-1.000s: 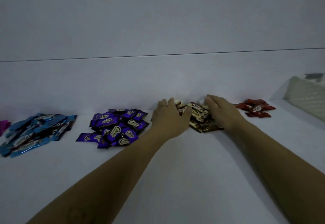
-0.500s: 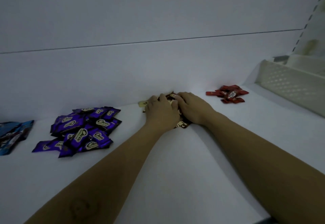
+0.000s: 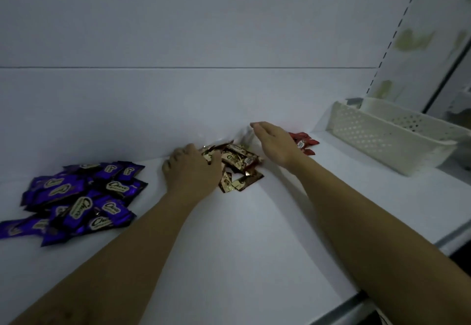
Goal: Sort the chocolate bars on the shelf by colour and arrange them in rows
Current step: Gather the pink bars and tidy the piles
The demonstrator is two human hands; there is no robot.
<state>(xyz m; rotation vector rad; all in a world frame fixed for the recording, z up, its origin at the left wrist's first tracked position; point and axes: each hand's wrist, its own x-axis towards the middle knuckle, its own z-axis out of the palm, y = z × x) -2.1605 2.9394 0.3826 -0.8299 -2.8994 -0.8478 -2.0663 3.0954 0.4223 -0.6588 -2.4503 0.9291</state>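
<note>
- Heap of gold-and-brown foil-wrapped chocolate bars (image 3: 238, 167): loose and overlapping at odd angles, at the back of the white shelf (image 3: 254, 248), between the purple-wrapped bars (image 3: 81, 197) and the red-wrapped bars (image 3: 304, 143).
- Your left hand (image 3: 191, 171): grip slack, fingers spread flat on the heap's left edge.
- Your right hand (image 3: 275, 143): grip apart, fingers straight, just right of the heap.
- Change: half a second ago both hands covered the heap; they have since parted and it lies exposed.

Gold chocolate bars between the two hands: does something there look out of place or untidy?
Yes. The gold chocolate bars lie in a loose heap, overlapping at mixed angles, not in rows. One wrapper at the heap's right edge looks reddish, perhaps belonging with the red bars nearby; the dim light leaves this unsure.
</note>
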